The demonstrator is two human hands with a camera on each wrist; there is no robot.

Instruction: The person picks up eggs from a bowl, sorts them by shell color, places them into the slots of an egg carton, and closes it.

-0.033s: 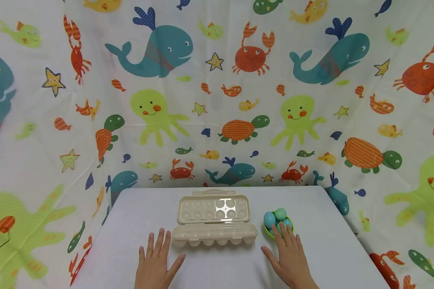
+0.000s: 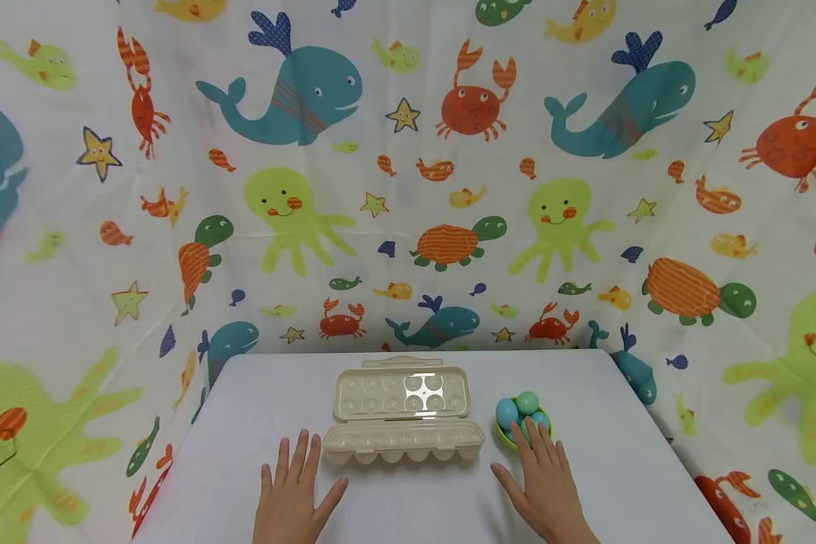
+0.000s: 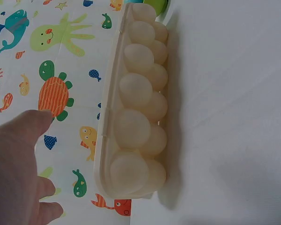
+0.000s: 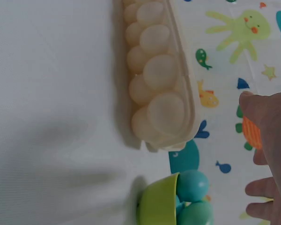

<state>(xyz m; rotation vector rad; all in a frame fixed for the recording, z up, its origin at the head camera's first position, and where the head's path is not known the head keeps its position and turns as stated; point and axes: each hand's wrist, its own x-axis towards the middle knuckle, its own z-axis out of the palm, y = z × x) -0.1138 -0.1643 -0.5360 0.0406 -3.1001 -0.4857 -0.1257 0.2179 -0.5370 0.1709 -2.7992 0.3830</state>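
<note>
A cream plastic egg carton (image 2: 404, 437) sits mid-table, its lid (image 2: 343, 414) folded back away from me. Rounded cup bottoms line its near side, and no eggs show in it. My left hand (image 2: 295, 495) is just left of the carton's near corner, fingers spread and holding nothing. To the right of the carton stands a small lime-green bowl (image 4: 157, 201) with several blue and green toy eggs (image 2: 506, 413). My right hand (image 2: 547, 483) is spread in front of that bowl, its fingertips overlapping the near eggs in the head view. It grips nothing.
A white tabletop (image 2: 408, 502) lies under everything. Behind it and along both sides hangs a curtain (image 2: 408, 189) printed with whales, crabs, turtles and octopuses. The table's back edge meets this curtain.
</note>
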